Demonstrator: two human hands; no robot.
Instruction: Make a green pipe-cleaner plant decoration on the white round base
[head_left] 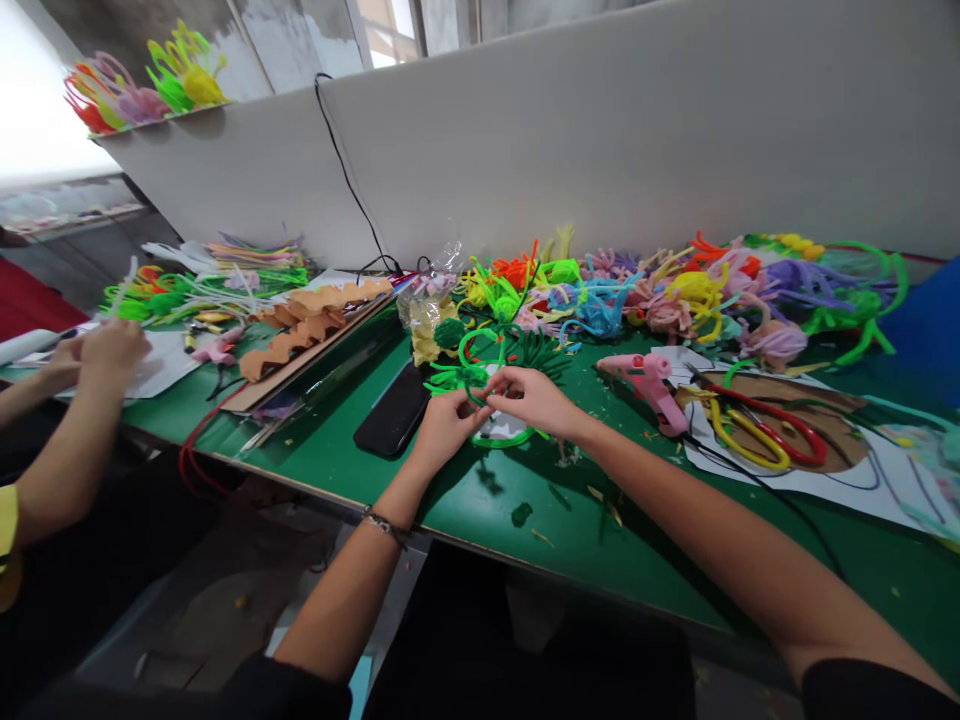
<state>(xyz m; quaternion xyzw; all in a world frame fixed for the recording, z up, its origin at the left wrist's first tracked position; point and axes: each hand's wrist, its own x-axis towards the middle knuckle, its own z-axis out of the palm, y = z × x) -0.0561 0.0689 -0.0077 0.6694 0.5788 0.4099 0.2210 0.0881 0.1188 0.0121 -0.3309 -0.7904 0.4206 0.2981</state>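
Note:
Above the green table, my left hand (448,425) and my right hand (534,397) meet, fingertips closed in a pinch. Between them is a green pipe cleaner piece (459,377), with bright looped stems and some dark green ones; the exact grip point is partly covered by my fingers. Just under my hands lies a white piece with a green rim (504,430). Dark green pipe cleaner stems (541,350) spread out behind my right hand. To the left of my left hand lies a black phone (394,412).
A pink glue gun (651,388) and scissors with red and yellow handles (757,425) lie at right, on paper and cardboard. Colourful pipe cleaner bundles (690,295) line the back. Brown scalloped strips (300,335) lie left. Another person's hands (105,350) work at far left.

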